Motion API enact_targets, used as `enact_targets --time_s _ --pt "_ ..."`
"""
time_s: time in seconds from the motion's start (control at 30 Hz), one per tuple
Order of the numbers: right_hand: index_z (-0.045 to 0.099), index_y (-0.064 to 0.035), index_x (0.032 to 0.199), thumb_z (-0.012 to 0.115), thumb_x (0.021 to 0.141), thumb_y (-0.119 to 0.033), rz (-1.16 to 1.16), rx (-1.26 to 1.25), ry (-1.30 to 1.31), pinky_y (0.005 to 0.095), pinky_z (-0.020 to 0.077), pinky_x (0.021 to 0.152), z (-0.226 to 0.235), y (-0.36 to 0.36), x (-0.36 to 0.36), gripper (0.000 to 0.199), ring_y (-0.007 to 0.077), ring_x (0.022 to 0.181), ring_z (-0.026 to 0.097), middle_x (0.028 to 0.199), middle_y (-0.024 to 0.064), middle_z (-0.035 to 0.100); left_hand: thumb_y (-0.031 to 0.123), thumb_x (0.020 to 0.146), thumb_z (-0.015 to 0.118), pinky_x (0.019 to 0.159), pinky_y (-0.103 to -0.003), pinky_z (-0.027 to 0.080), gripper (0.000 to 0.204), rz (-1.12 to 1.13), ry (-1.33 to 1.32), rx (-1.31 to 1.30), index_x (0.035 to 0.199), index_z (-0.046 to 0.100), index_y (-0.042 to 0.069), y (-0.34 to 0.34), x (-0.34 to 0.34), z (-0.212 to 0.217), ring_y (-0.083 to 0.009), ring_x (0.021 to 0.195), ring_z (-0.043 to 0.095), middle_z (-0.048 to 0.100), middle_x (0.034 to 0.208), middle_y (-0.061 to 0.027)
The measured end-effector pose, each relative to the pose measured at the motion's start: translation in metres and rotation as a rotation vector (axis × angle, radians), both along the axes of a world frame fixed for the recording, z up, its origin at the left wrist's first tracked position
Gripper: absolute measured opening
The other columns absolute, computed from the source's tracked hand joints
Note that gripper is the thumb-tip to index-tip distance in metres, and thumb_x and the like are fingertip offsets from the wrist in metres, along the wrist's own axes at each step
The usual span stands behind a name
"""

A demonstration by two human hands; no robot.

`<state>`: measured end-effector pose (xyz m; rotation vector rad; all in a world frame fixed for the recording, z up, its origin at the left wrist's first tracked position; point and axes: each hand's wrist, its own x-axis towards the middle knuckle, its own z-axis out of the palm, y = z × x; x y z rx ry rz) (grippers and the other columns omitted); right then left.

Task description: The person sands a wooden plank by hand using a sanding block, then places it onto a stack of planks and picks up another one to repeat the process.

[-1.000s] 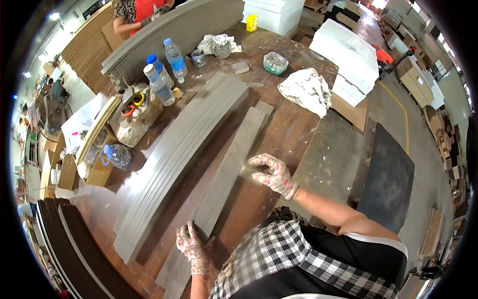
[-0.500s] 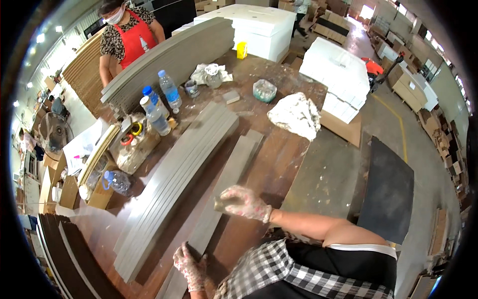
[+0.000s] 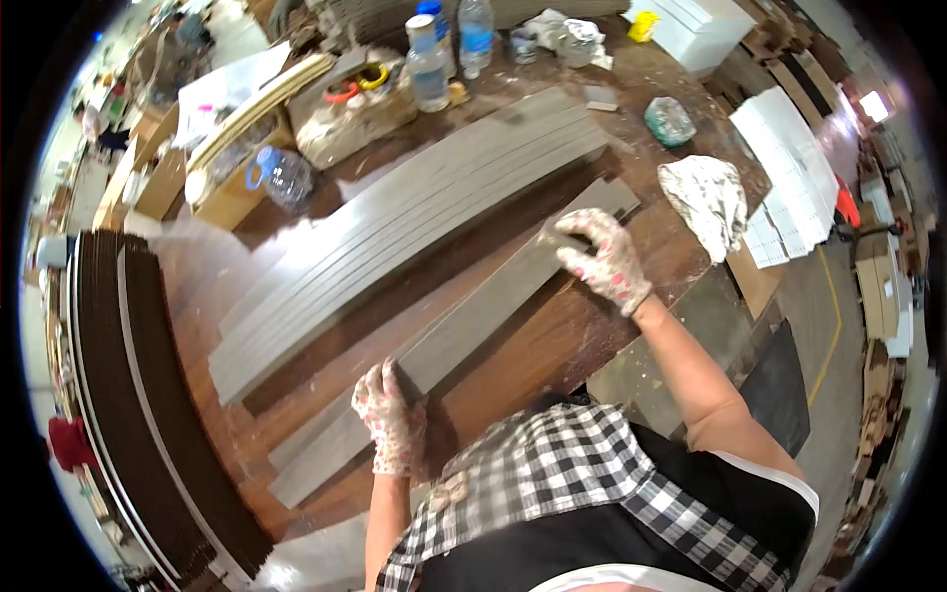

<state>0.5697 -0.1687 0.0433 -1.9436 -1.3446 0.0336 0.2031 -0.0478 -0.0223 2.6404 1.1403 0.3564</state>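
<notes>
A long, narrow grey board (image 3: 483, 306) lies slantwise on the brown table, apparently with another strip under it. My left hand (image 3: 389, 419), in a flower-patterned glove, grips the board across its width near the lower left end. Gloved the same way, my right hand (image 3: 610, 264) is closed round a small grey-brown block (image 3: 554, 239) against the board's upper face, towards its far right end. Fingers partly hide the block, and its exact kind cannot be made out. Beyond the board lies a stack of similar grey boards (image 3: 414, 227), slightly fanned out.
Water bottles (image 3: 427, 74) stand at the back, and a clear jug (image 3: 286, 178) lies left of them. A stained white cloth (image 3: 705, 202) and a plastic tub (image 3: 670, 121) sit at the right. Dark stacked panels (image 3: 128, 395) border the table's left side.
My right hand has moved with the block along the board to its far right part. My left hand still holds the board. The view has turned and tilted down; the co-worker is out of sight.
</notes>
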Motion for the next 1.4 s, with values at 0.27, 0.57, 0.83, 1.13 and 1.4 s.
enact_targets --time_s 0.27,0.57,0.83,1.13,1.4 --pt "0.068 -0.0081 0.099 0.076 0.071 -0.016 0.445 -0.056 -0.095 0.0424 0.0507 0.086 -0.022 0.066 -0.071 0.03 0.0315 0.098 0.061 0.105 0.0106 0.065 0.016 0.058 0.082 0.102 -0.05 0.037 0.082 0.02 0.002 -0.026 0.132 0.051 0.005 -0.001 0.003 0.001 -0.0357 0.118 0.05 0.053 0.127 -0.0145" --pt "0.069 -0.0083 0.097 0.073 0.076 -0.018 0.452 -0.134 -0.198 0.0425 0.0495 0.091 -0.006 0.07 -0.046 0.024 0.0298 0.104 0.062 0.104 0.0112 0.069 0.018 0.058 0.083 0.103 -0.051 0.034 0.083 0.02 -0.012 -0.063 0.134 0.05 0.005 -0.001 0.0 -0.001 -0.0362 0.12 0.048 0.052 0.128 -0.0151" --pt "0.068 -0.0182 0.09 0.067 0.075 -0.017 0.448 -0.116 -0.217 0.0384 0.0491 0.083 -0.023 0.072 -0.048 0.015 0.0241 0.091 0.062 0.095 0.0025 0.067 0.021 0.061 0.083 0.104 -0.052 0.034 0.086 0.012 0.005 -0.103 0.138 0.048 0.008 0.002 0.0 -0.004 -0.0371 0.121 0.047 0.049 0.13 -0.0153" --pt "0.073 -0.0138 0.092 0.069 0.081 -0.029 -0.154 -0.467 -0.522 0.0433 0.0517 0.082 -0.012 0.022 0.166 0.019 0.0303 0.092 0.065 0.094 0.0108 0.07 0.016 0.059 0.082 0.104 -0.052 0.034 0.083 0.024 -0.012 -0.103 0.135 0.051 0.007 -0.001 0.002 0.0 -0.0377 0.12 0.048 0.052 0.129 -0.0159" --pt "0.066 -0.0019 0.111 0.072 0.083 -0.01 0.069 -0.13 0.37 0.0327 0.0472 0.094 -0.026 0.016 0.065 0.03 0.0205 0.107 0.062 0.11 0.0089 0.066 0.018 0.061 0.083 0.104 -0.048 0.038 0.08 -0.022 0.025 -0.114 0.133 0.052 0.004 0.005 0.009 0.003 -0.0329 0.122 0.049 0.055 0.127 -0.0145"
